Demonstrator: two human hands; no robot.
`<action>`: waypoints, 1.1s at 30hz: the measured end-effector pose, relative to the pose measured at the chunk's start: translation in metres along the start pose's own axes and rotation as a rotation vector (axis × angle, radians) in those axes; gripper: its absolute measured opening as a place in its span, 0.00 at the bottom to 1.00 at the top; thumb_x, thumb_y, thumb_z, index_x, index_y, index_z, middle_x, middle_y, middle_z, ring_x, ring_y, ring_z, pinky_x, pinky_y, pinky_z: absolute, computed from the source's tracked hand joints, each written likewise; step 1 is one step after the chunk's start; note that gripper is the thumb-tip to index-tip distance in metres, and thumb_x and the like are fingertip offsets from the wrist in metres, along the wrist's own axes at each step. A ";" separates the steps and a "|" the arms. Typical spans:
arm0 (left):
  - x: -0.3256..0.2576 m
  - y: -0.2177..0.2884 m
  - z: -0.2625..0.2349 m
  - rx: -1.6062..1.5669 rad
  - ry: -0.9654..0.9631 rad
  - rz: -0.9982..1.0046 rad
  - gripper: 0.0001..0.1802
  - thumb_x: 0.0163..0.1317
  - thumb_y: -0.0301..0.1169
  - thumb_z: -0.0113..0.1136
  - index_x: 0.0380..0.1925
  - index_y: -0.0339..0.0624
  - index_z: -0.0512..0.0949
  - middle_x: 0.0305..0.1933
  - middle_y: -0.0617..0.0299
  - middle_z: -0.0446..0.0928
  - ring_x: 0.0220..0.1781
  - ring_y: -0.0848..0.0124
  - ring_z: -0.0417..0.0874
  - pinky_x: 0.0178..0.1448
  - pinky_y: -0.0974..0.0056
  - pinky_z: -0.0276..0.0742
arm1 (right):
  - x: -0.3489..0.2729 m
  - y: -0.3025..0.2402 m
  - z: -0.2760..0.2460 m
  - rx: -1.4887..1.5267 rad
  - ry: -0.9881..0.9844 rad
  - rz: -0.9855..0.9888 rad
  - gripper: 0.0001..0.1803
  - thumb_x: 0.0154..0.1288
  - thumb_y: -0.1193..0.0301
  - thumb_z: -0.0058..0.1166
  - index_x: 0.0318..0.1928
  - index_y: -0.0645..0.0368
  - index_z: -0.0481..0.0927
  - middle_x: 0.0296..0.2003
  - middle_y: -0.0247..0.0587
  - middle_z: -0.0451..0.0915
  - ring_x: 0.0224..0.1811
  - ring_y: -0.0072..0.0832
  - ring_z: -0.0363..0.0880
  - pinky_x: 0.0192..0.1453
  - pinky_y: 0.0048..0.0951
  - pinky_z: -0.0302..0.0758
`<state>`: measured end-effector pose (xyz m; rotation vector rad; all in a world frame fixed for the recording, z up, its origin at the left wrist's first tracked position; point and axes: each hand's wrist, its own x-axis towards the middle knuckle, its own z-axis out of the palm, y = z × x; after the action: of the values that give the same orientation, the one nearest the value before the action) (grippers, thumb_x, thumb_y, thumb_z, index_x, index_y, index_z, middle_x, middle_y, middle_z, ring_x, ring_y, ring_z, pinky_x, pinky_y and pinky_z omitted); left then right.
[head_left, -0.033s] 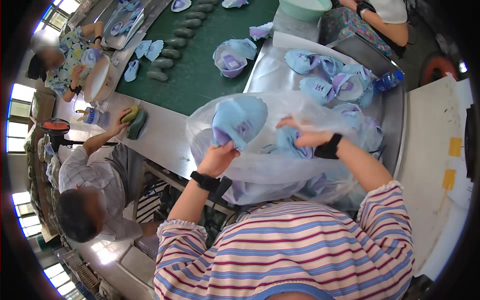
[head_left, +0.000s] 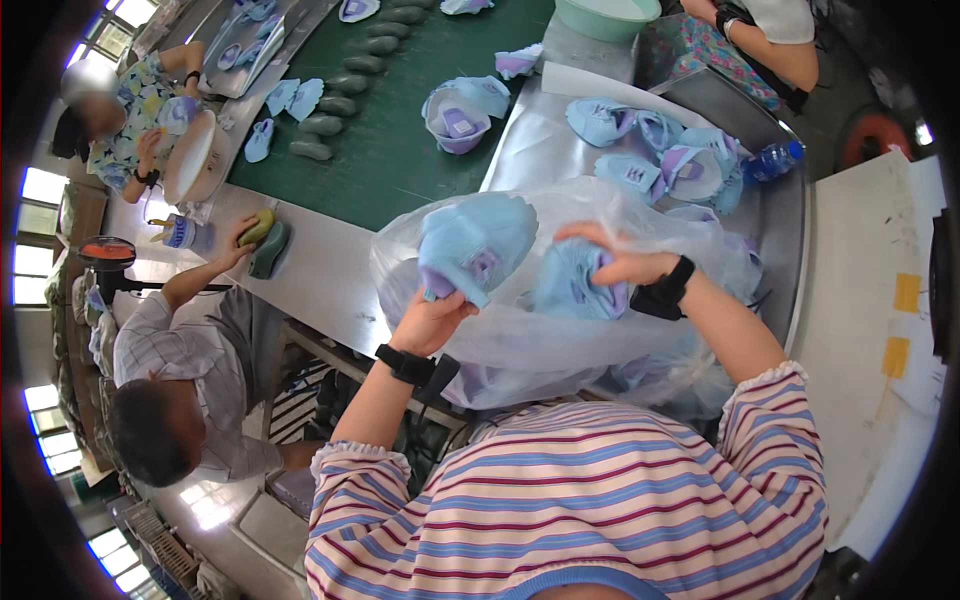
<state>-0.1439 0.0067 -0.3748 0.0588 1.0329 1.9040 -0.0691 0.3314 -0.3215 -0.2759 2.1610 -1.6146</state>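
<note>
Holding two shoe uppers over the plastic bag, I judge the handling to be only partway along.
My left hand (head_left: 428,322) is clenched on the lower edge of a pale blue upper (head_left: 485,235), lifted over the clear bag (head_left: 500,350). My right hand (head_left: 640,265) grasps a second upper (head_left: 572,282) by its opening, thumb at the purple lining, fingers blurred. Neither is set down, so this pair looks unfinished. More uppers, the loose pile (head_left: 605,122), lie outside the bag on the metal bench (head_left: 535,150), and others, the bagged pieces (head_left: 640,368), show through the plastic, so I reckon plenty remains. How many are inside I cannot tell through the cloudy folds.
</note>
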 end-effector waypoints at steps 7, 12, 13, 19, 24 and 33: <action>0.025 0.025 0.037 0.077 0.133 0.370 0.24 0.59 0.17 0.51 0.57 0.37 0.63 0.58 0.54 0.68 0.59 0.56 0.71 0.61 0.53 0.70 | -0.014 -0.019 0.013 1.092 0.227 -0.165 0.48 0.44 0.75 0.61 0.67 0.59 0.53 0.59 0.44 0.67 0.59 0.34 0.69 0.63 0.35 0.65; 0.033 0.017 0.051 0.100 0.242 0.392 0.17 0.63 0.22 0.53 0.52 0.37 0.67 0.53 0.55 0.71 0.53 0.63 0.76 0.58 0.58 0.72 | 0.001 -0.009 0.027 1.274 0.325 -0.225 0.38 0.50 0.76 0.58 0.63 0.59 0.60 0.55 0.42 0.70 0.56 0.33 0.71 0.61 0.35 0.68; 0.035 0.013 0.053 0.142 0.241 0.375 0.18 0.62 0.22 0.54 0.52 0.37 0.66 0.54 0.55 0.71 0.54 0.64 0.75 0.59 0.58 0.71 | 0.006 -0.010 0.030 1.367 0.330 -0.230 0.36 0.51 0.76 0.56 0.63 0.59 0.61 0.54 0.41 0.71 0.55 0.32 0.72 0.60 0.35 0.69; 0.037 0.016 0.068 0.709 0.021 0.245 0.32 0.54 0.24 0.63 0.59 0.35 0.62 0.59 0.58 0.68 0.60 0.67 0.67 0.62 0.64 0.63 | 0.036 0.003 0.047 1.463 0.436 -0.116 0.21 0.59 0.74 0.48 0.54 0.60 0.69 0.49 0.40 0.75 0.49 0.30 0.75 0.55 0.36 0.72; 0.022 0.096 0.045 0.546 -0.403 0.154 0.48 0.49 0.35 0.67 0.65 0.33 0.50 0.64 0.54 0.61 0.68 0.66 0.59 0.69 0.61 0.53 | 0.058 0.000 0.032 1.291 0.327 0.094 0.20 0.60 0.73 0.47 0.53 0.65 0.68 0.42 0.40 0.78 0.41 0.29 0.78 0.48 0.33 0.76; 0.064 0.155 -0.040 0.617 0.476 0.267 0.19 0.47 0.27 0.64 0.40 0.32 0.76 0.38 0.59 0.78 0.37 0.71 0.78 0.45 0.65 0.73 | 0.099 -0.033 0.041 0.806 0.275 0.146 0.44 0.58 0.62 0.59 0.68 0.55 0.46 0.63 0.48 0.56 0.63 0.42 0.61 0.57 0.57 0.67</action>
<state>-0.3070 -0.0031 -0.3185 0.1032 1.9985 1.7980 -0.1419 0.2458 -0.3215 0.3574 1.4648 -2.3594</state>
